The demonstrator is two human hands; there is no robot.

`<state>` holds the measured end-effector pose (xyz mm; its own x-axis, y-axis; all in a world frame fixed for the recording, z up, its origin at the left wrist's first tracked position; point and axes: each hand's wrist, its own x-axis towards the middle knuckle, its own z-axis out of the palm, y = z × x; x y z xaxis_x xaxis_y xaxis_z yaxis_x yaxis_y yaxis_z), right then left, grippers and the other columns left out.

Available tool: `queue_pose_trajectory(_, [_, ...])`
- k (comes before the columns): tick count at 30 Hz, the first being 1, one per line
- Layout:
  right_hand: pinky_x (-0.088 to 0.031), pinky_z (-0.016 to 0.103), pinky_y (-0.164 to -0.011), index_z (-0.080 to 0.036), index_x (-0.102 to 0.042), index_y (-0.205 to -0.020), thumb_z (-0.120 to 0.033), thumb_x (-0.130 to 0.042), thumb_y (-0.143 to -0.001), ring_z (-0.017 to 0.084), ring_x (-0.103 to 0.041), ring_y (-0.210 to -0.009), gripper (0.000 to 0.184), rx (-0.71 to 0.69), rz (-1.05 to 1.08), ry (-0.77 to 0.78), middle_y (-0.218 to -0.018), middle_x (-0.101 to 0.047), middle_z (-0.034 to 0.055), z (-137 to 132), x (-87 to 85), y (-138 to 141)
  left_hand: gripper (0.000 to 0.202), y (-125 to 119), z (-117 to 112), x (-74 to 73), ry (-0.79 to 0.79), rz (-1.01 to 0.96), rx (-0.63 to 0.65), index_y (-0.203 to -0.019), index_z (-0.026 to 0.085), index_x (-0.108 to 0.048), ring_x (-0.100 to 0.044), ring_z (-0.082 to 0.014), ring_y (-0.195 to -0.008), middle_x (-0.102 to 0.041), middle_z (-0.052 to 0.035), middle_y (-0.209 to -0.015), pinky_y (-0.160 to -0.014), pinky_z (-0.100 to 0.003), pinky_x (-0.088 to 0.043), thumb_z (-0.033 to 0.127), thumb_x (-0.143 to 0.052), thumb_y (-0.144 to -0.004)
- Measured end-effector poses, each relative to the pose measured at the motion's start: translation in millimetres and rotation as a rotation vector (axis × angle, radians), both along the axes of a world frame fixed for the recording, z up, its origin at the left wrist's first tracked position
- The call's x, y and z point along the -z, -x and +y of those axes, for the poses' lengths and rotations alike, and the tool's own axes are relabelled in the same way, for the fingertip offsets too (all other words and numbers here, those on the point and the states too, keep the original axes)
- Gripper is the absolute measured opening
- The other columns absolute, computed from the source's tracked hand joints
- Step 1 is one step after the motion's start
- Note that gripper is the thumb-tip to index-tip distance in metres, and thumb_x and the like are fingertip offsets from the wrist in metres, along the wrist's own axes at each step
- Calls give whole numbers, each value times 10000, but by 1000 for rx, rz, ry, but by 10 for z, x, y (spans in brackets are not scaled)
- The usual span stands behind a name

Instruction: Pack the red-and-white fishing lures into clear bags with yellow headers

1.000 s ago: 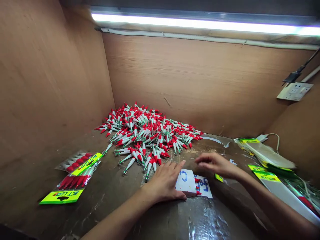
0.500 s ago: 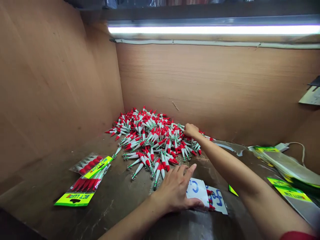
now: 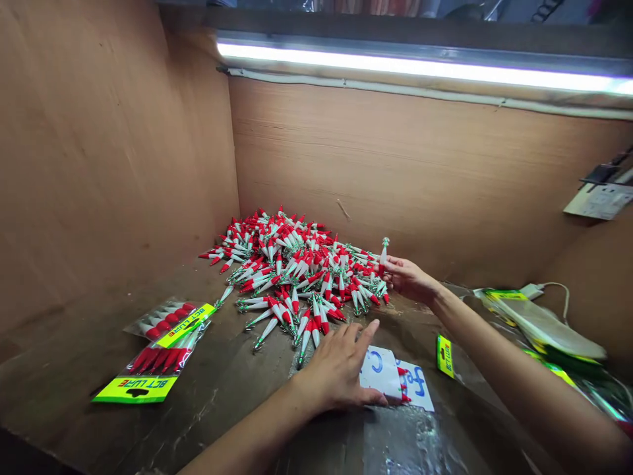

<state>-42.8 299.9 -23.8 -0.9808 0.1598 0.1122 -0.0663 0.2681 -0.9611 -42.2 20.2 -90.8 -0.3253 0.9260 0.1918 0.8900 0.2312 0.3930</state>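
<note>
Between the fingertips of my right hand point(image 3: 406, 276) a red-and-white squid lure point(image 3: 384, 254) stands upright, its green hook crown at the top. This hand is just off the right side of a heap of similar lures point(image 3: 306, 257). My left hand point(image 3: 341, 366) lies with fingers spread against a white card point(image 3: 378, 376) marked in blue pen. Red lure tips show between that card and a second marked card point(image 3: 418, 386); the rest of them is hidden. A clear plastic bag point(image 3: 410, 442) lies flat below the cards.
Two filled lure packets point(image 3: 136, 388) with yellow-green headers lie at the left. To the right are a bag with a yellow-green header point(image 3: 445, 356), a stack of bags point(image 3: 548, 326) and a white cable point(image 3: 564, 297). Wooden walls point(image 3: 420, 165) enclose the back and left.
My right hand has turned over and drawn slightly away from the heap, lifting one squid lure upright. My left hand stays at the white card. The view has shifted slightly.
</note>
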Motion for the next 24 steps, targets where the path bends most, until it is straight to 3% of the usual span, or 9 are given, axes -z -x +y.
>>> queue_pose_trajectory(3, [-428,211,-575,-185,-676,-1019,-503,-736,-805,111,-567,-639,388,-89,-95,-72,-866,-686,28,61,169,-598,1175,32,-7,42,66,5,6,-1566,289,-212,-456,-421,-1290,-481,-150,-1429,-1041,-579,-407,699,-770,-617])
queue_pose_trajectory(7, [-431,253,-622,-186,-737,-951,-451,-710,-814,167,-605,-695,300,-45,-304,-434,-810,-716,25,159,404,-1315,1139,60,-9,82,95,-1,25,-1557,301,-241,-433,-423,-1325,-472,-136,-1460,-1061,-569,-384,675,-777,-624])
queue_pose_trajectory(10, [-440,273,-649,-223,-768,-904,-411,-674,-819,204,-643,-741,226,22,-391,-670,-811,-744,24,93,511,-1615,1120,66,7,76,95,-2,18,-1542,279,-291,-446,-410,-1318,-480,-138,-1459,-1073,-548,-375,677,-782,-617])
queue_pose_trajectory(13, [-457,279,-692,-248,-773,-933,-355,-639,-837,211,-663,-792,197,24,-312,-726,-873,-760,21,-99,565,-1634,1107,64,27,55,94,3,20,-1535,267,-313,-454,-394,-1315,-488,-130,-1459,-1083,-530,-375,669,-785,-618])
queue_pose_trajectory(19, [-464,282,-665,-240,-773,-920,-295,-610,-866,195,-665,-724,180,39,-150,-673,-828,-757,23,-467,708,-1298,1138,63,28,51,100,10,21,-1551,273,-271,-433,-392,-1346,-458,-118,-1501,-1092,-518,-372,658,-791,-615])
queue_pose_trajectory(22, [-476,304,-740,-241,-781,-888,-285,-651,-851,212,-660,-812,142,39,-62,-684,-838,-738,34,-491,792,-1226,1165,69,23,74,107,6,16,-1558,277,-249,-431,-398,-1347,-447,-124,-1509,-1089,-521,-374,671,-791,-605])
queue_pose_trajectory(24, [-487,312,-802,-251,-790,-895,-316,-671,-853,215,-655,-891,142,-82,-41,-620,-919,-730,42,-420,800,-1209,1187,71,23,93,98,4,15,-1558,274,-249,-437,-403,-1337,-456,-131,-1498,-1084,-524,-377,681,-799,-589])
